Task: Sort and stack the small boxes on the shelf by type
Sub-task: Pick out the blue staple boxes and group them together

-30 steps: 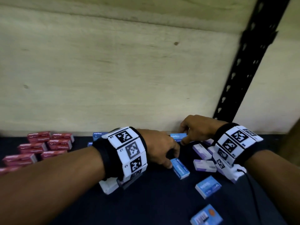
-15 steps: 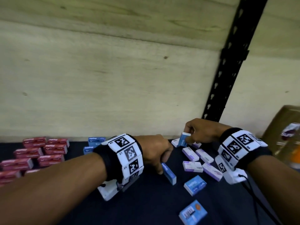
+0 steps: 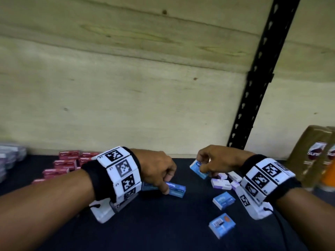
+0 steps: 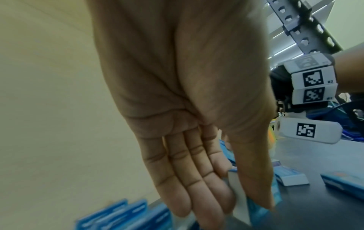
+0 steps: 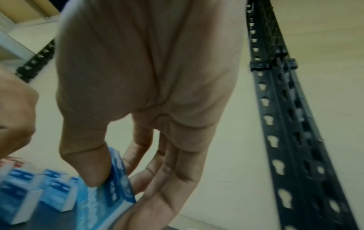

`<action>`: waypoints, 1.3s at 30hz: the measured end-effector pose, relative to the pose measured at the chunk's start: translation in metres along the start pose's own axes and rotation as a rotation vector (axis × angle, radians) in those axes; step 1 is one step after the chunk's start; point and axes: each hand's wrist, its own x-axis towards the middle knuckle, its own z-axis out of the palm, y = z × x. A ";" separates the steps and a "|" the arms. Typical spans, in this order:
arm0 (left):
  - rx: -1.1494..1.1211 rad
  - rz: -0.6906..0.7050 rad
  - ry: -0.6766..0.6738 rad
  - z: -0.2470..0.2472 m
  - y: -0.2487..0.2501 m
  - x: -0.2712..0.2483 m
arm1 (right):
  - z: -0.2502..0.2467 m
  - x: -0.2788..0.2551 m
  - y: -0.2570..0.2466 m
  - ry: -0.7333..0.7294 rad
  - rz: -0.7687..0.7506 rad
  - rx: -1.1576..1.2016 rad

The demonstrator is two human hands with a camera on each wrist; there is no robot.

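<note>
Small, light and stiff-looking, each blue box seems best pinched across its narrow sides: the left hand (image 3: 159, 171) pinches one (image 3: 176, 189) at frame centre on the shelf (image 3: 163, 223), the right hand (image 3: 215, 160) another (image 3: 196, 169), lifted.
</note>
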 end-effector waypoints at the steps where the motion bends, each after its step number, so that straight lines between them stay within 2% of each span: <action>1: 0.001 -0.024 -0.011 0.001 -0.006 -0.011 | 0.003 -0.001 -0.010 -0.022 -0.014 -0.022; 8: 0.008 -0.156 -0.103 0.016 -0.041 -0.075 | 0.035 -0.007 -0.069 -0.136 -0.102 -0.158; 12: 0.038 -0.226 -0.112 0.025 -0.051 -0.093 | 0.051 -0.010 -0.092 -0.139 -0.139 -0.242; 16: 0.059 -0.244 -0.108 0.028 -0.052 -0.104 | 0.062 -0.014 -0.102 -0.083 -0.159 -0.286; 31: 0.169 -0.309 -0.078 0.032 -0.037 -0.094 | 0.070 -0.019 -0.103 -0.030 -0.161 -0.278; 35: 0.172 -0.342 -0.087 0.026 -0.037 -0.097 | 0.054 -0.026 -0.089 0.008 -0.149 -0.257; 39: 0.319 -0.312 0.005 0.012 -0.017 -0.098 | 0.026 -0.036 -0.058 0.032 -0.079 -0.253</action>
